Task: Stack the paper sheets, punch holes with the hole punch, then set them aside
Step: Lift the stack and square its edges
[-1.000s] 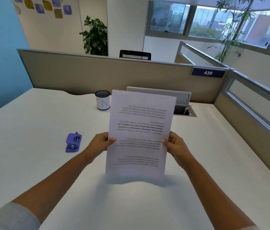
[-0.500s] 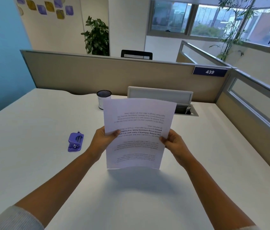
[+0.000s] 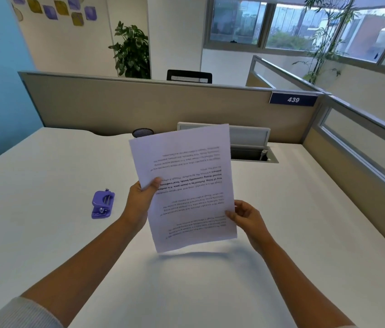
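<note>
I hold a stack of printed paper sheets (image 3: 186, 185) in the air above the middle of the white desk (image 3: 45, 185), tilted a little to the left, text upside down. My left hand (image 3: 140, 201) pinches the stack's left edge, thumb on top. My right hand (image 3: 246, 217) holds the right edge lower down, fingertips on the paper. A purple hole punch (image 3: 103, 204) lies flat on the desk, a short way left of my left hand and apart from it.
A dark mesh cup (image 3: 142, 133) stands at the back of the desk, mostly hidden by the paper. Behind the sheets are a raised cable flap (image 3: 248, 136) and an open cable slot (image 3: 250, 153). Beige partitions (image 3: 139, 102) close the back and right sides.
The sheets have lifted off the desk, tipped flatter and turned to lean left. My left hand rose along the left edge; my right hand slid down the right edge.
</note>
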Demonstrator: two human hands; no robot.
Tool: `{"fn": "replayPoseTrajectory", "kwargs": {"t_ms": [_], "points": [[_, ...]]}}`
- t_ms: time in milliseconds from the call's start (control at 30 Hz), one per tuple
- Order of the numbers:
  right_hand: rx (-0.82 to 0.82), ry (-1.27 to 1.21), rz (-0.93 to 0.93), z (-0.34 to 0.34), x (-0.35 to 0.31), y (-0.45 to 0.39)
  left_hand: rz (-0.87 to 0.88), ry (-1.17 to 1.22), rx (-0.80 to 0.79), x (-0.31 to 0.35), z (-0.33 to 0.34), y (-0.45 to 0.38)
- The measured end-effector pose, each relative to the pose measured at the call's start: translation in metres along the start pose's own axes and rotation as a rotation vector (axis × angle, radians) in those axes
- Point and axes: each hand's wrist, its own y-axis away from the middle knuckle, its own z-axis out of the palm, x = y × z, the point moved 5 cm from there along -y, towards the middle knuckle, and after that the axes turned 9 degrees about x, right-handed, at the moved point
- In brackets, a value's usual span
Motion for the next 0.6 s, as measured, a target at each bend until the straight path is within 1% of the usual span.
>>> {"fn": "replayPoseTrajectory", "kwargs": {"t_ms": [100, 200, 300, 367, 433, 500, 600], "points": [[0.025, -0.143, 0.081, -0.004, 0.011, 0.002, -0.005, 0.071, 0.044, 0.000, -0.002, -0.004], [0.056, -0.347, 0.151, -0.003, 0.015, 0.002, -0.011, 0.120, 0.071, -0.002, -0.001, -0.005], [0.138, -0.564, 0.208, -0.003, 0.014, 0.001, -0.035, 0.190, 0.073, -0.006, 0.003, -0.003], [0.193, -0.697, 0.206, -0.001, 0.012, 0.000, -0.060, 0.234, 0.078, -0.011, 0.006, -0.003], [0.182, -0.805, 0.179, 0.006, 0.007, -0.001, -0.081, 0.258, 0.083, -0.014, 0.010, -0.002], [0.148, -0.822, 0.169, 0.018, 0.000, 0.001, -0.087, 0.271, 0.076, -0.014, 0.013, -0.001], [0.127, -0.705, 0.180, 0.031, -0.003, 0.005, -0.087, 0.272, 0.077, -0.012, 0.012, -0.004]]}}
